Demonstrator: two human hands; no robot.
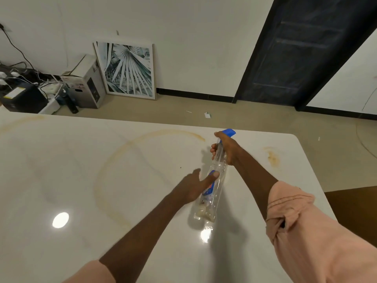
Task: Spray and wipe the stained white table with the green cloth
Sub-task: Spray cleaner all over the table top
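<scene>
A clear spray bottle (212, 193) with a blue trigger head and blue label hangs tilted above the white table (61, 170). My right hand (226, 149) grips its neck just under the blue head. My left hand (193, 185) rests against the bottle's body, thumb on the label, fingers spread. A large brownish ring stain (130, 144) curves across the table's middle, and a smaller brown stain (272, 157) lies near the far right corner. No green cloth is in view.
Beyond the table's far edge is tan floor with a framed leaf print (127, 70) leaning on the wall, a grey box (87, 84), a black box and tangled cables (24, 78) at left. A dark door (302, 48) stands at right.
</scene>
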